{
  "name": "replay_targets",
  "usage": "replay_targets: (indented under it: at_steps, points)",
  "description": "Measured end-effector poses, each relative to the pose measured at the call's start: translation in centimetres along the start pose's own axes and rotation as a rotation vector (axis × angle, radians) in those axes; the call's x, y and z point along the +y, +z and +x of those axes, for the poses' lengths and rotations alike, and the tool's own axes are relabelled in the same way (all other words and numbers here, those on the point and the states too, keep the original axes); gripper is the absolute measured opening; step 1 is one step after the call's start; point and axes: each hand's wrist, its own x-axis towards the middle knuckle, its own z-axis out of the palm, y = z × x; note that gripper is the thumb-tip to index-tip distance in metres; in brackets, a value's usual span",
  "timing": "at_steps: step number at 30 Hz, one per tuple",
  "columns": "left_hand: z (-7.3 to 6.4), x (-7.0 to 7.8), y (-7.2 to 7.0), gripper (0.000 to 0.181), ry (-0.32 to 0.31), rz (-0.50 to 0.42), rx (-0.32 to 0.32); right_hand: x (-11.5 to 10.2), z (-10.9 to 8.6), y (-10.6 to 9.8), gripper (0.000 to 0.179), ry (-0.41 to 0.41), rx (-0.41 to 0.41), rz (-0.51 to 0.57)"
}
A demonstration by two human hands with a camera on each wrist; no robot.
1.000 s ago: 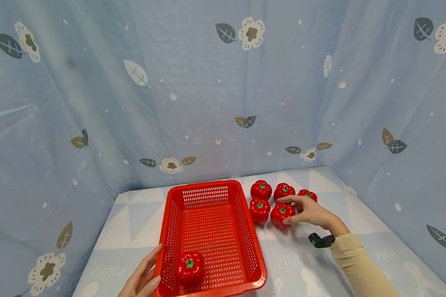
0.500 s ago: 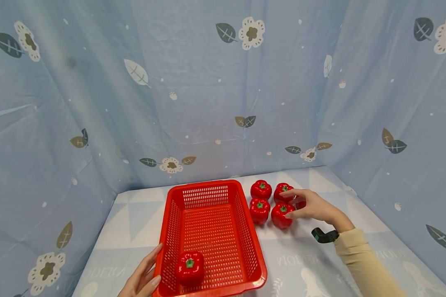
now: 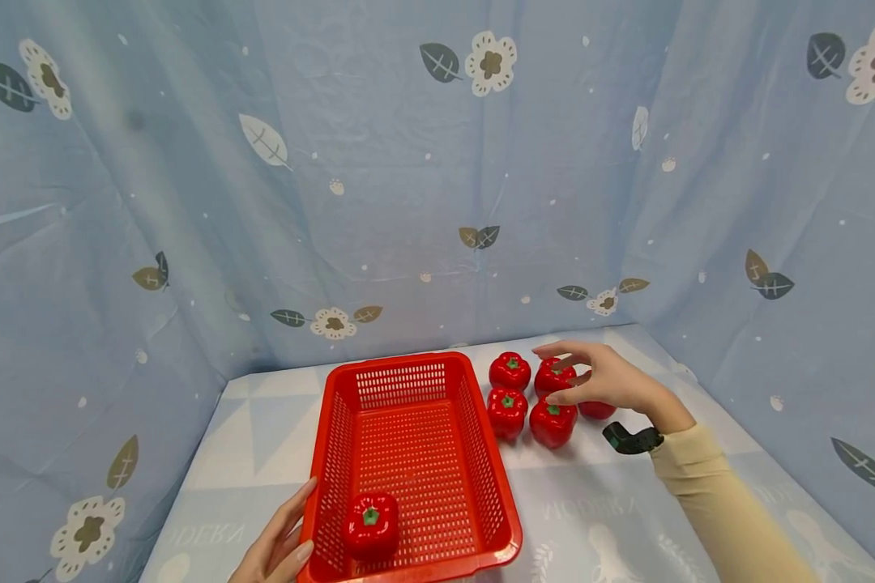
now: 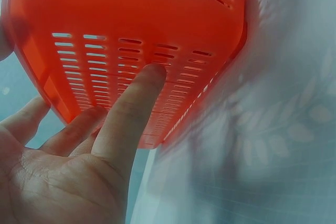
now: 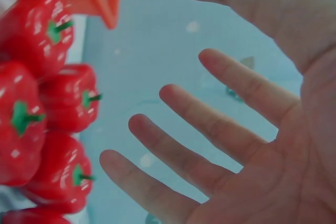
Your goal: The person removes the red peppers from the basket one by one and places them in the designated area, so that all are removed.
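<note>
My left hand (image 3: 273,538) rests against the left side of a red plastic basket (image 3: 416,429); in the left wrist view its extended fingers (image 4: 131,114) touch the slotted wall (image 4: 131,14). One red bell pepper (image 3: 371,526) with a green stem sits in the basket's near left corner. Over a cluster of red bell peppers right of the basket hovers my right hand (image 3: 612,379), fingers spread and holding nothing. It partly hides the back middle pepper (image 3: 550,385) and the rightmost pepper (image 3: 596,410). In the right wrist view, peppers (image 5: 21,119) lie apart from the spread fingers (image 5: 210,119).
The other peppers, back left (image 3: 510,372), front left (image 3: 506,414) and front right (image 3: 552,424), stand close together near the basket's right rim. A pale patterned cloth covers the table (image 3: 262,437). A blue floral curtain (image 3: 379,178) encloses the back and sides.
My right hand has risen from around the front right pepper and moved back over the rear peppers. The left hand and basket stay in place.
</note>
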Motion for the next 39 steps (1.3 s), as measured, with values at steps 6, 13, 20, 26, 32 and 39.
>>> replay_targets:
  at_steps: [6,13,20,26,32,39]
  points:
    - [0.0,0.0,-0.2,0.087,-0.002,0.006,0.003,-2.4,1.2,0.2,0.071,-0.018,-0.037,0.009]
    - [0.0,0.0,-0.2,0.086,0.015,0.015,-0.013,-5.0,2.6,1.1,0.072,-0.083,-0.095,0.053]
    - [0.0,0.0,-0.1,0.086,0.015,0.025,-0.006,-6.9,4.2,2.2,0.072,-0.146,-0.187,0.142]
    - [0.0,0.0,-0.2,0.086,0.019,0.027,-0.007,-7.7,5.7,3.9,0.072,-0.189,-0.262,0.189]
    - [0.0,0.0,-0.3,0.087,0.008,0.011,-0.017,-8.2,6.8,5.8,0.067,-0.224,-0.319,0.214]
    - [0.0,-0.1,-0.1,0.087,0.017,0.021,0.001,-8.8,7.9,8.1,0.064,-0.27,-0.369,0.227]
